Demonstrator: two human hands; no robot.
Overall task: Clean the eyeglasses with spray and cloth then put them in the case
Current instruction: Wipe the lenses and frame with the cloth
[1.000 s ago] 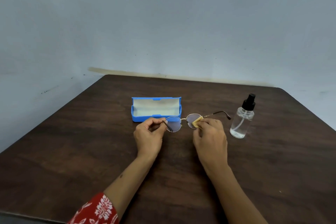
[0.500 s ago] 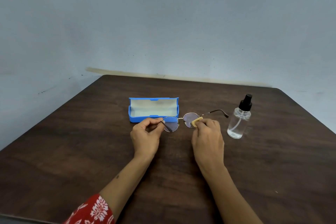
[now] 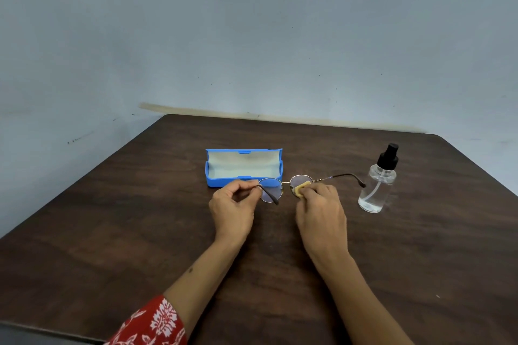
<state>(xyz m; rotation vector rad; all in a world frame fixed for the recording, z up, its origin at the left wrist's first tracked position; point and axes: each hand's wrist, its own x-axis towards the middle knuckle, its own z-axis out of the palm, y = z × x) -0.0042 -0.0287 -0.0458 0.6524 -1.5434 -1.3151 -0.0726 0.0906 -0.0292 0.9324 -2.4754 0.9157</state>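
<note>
Thin metal-rimmed eyeglasses (image 3: 283, 186) with round lenses are held just above the dark wooden table (image 3: 112, 232). My left hand (image 3: 234, 204) pinches the frame at the left lens hinge. My right hand (image 3: 321, 213) pinches a small yellow cloth (image 3: 301, 189) against the right lens. The right temple arm sticks out toward a clear spray bottle (image 3: 377, 186) with a black pump, standing at the right. An open blue case (image 3: 244, 166) with a pale lining lies just behind the glasses.
The table's far edge meets a grey-blue wall (image 3: 252, 36). Bare wood lies in front of and to both sides of my hands. A red patterned sleeve (image 3: 151, 325) shows at the bottom left.
The cloth has shifted slightly on the right lens. Both hands keep their hold, and the case and bottle stay put.
</note>
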